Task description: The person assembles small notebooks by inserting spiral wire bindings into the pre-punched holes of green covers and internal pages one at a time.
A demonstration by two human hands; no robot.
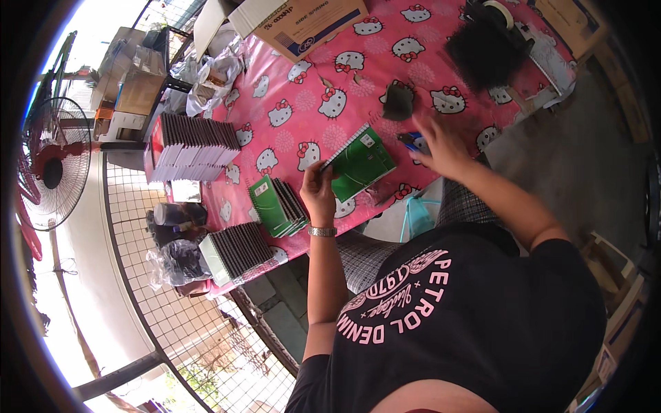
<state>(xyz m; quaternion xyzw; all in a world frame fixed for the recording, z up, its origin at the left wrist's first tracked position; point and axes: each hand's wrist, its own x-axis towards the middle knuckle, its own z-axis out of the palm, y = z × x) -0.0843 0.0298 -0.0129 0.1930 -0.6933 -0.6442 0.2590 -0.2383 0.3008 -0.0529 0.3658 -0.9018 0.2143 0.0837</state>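
My left hand (318, 196) pinches the spiral-bound left end of a green-covered notebook (365, 164), holding it over the table's near edge. A loose-looking stretch of wire shows along the notebook's top edge. My right hand (446, 150), smeared by motion, is just right of the notebook. Its thumb and fingers are around a small blue-and-black hand tool (414, 142), whose exact kind is unclear. Beyond that hand lies a small dark grey piece (398, 102). Left of my left hand, a few green spiral notebooks (272, 205) lie in a fanned stack.
A tall row of spiral notebooks (193, 148) stands at the table's left, another row (237, 251) nearer me. A black tangled heap (485, 55) and a tape roll (500, 12) are far right. An open cardboard box (310, 27) sits at the back; a fan (55, 165) stands left.
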